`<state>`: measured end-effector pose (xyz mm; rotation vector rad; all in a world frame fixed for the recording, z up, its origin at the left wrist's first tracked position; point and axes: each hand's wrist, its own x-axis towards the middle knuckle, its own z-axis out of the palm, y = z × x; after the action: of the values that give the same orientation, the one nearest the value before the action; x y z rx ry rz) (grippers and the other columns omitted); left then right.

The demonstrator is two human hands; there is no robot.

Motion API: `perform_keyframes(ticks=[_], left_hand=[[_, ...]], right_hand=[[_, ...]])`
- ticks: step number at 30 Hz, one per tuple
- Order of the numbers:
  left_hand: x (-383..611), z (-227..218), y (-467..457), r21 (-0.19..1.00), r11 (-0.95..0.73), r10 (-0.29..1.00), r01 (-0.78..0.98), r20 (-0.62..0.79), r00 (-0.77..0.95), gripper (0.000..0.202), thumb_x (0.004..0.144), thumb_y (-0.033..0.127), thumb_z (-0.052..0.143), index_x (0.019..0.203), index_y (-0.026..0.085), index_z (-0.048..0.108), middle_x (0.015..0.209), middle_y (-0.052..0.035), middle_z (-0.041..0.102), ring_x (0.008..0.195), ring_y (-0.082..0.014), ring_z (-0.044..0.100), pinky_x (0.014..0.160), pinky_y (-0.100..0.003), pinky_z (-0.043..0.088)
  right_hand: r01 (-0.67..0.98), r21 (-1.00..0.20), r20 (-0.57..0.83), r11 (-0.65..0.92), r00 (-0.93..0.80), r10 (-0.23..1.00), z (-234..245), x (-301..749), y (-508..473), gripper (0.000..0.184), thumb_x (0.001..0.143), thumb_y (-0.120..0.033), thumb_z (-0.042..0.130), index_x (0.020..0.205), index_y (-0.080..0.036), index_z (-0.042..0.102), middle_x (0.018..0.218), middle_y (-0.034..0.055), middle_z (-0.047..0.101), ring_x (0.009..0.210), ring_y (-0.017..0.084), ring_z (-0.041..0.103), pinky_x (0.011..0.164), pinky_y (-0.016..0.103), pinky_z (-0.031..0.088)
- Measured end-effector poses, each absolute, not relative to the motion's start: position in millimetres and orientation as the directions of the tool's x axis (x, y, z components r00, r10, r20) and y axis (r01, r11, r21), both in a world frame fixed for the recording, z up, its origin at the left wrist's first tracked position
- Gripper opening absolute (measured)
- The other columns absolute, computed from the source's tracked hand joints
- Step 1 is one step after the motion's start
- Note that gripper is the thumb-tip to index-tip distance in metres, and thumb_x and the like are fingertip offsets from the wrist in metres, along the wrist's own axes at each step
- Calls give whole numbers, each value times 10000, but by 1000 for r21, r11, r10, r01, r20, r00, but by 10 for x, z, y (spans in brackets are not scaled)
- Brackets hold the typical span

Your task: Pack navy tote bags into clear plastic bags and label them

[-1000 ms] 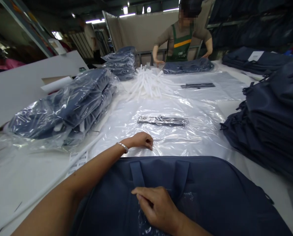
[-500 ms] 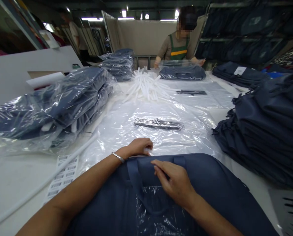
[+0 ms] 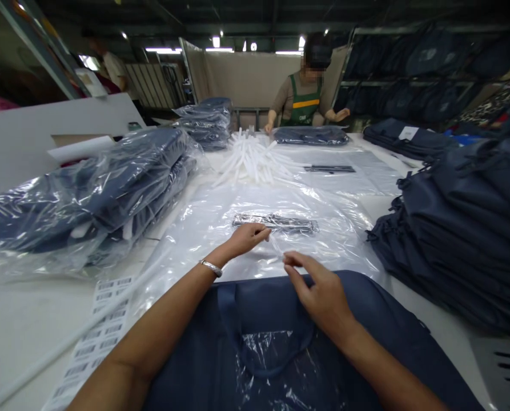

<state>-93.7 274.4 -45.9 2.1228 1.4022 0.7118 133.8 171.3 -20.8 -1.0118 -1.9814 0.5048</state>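
Observation:
A navy bag (image 3: 186, 348) lies flat before me, with a looped fabric handle (image 3: 226, 308) and a clear plastic piece (image 3: 267, 345) on its front. My left hand (image 3: 248, 238), with a silver bangle at the wrist, is raised past the bag's far edge, its fingertips pinched together. My right hand (image 3: 323, 288) hovers over that edge, thumb and forefinger nearly meeting in a pinch. Whatever either pinch holds is too small to make out. Beneath the left hand spreads clear plastic sheeting (image 3: 195, 228) with a dark printed strip (image 3: 295, 224).
Plastic-wrapped bags (image 3: 121, 177) are stacked at left, unwrapped navy bags (image 3: 452, 240) at right. White strips (image 3: 252, 157) lie heaped beyond the sheeting. A barcode label sheet (image 3: 96, 331) and a long white rod (image 3: 57, 359) lie at left. A person in a green apron (image 3: 300, 103) stands opposite.
Both hands have lifted away from the bag's handle area. The left moved forward over the sheeting; the right moved up and rightward. The view has tilted up slightly, and the person opposite has shifted.

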Motion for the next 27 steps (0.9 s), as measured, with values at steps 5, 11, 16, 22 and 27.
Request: perform_keyframes(ticks=[5,11,16,22,27], left_hand=[[-858,-383,2754,694,-341,936,634,191,295,490,965,517,409,750,174,685,729,-11,666,700,-156,585,657,-263,382],[-915,-215,2675,552,-405,913,729,194,360,351,878,538,604,848,206,714,855,-4,705,793,-169,616,673,-253,375],[-1089,-171,2613,461,-469,883,753,213,419,321,815,471,708,1032,235,704,979,-22,713,872,-189,642,730,-253,426],[-1249,-194,2630,786,-269,874,557,-44,484,385,894,492,575,854,142,729,757,-58,741,724,-175,690,705,-249,497],[-1126,-174,2590,648,-354,899,674,38,435,442,970,459,430,816,154,710,738,-42,724,680,-148,661,670,-234,478]], right_hand=[[693,-361,454,624,-453,767,-414,1238,2521,830,809,-356,741,1520,-259,323,1494,166,424,1386,353,395,1103,556,390],[677,-402,324,617,-525,787,-529,1463,2944,746,776,-74,613,1472,-236,399,1394,136,500,1289,267,496,1056,445,462],[569,-532,189,627,-642,743,-442,1906,2962,419,844,-257,665,1253,-195,597,1063,74,675,910,201,661,848,369,558],[536,-599,198,595,-621,759,-325,1670,2761,383,869,-430,663,1183,-210,642,1155,84,709,1041,227,668,939,375,503],[692,-459,165,558,-550,818,-206,1063,2681,387,924,-538,557,1119,-218,651,1080,72,715,1008,229,655,862,331,482]])
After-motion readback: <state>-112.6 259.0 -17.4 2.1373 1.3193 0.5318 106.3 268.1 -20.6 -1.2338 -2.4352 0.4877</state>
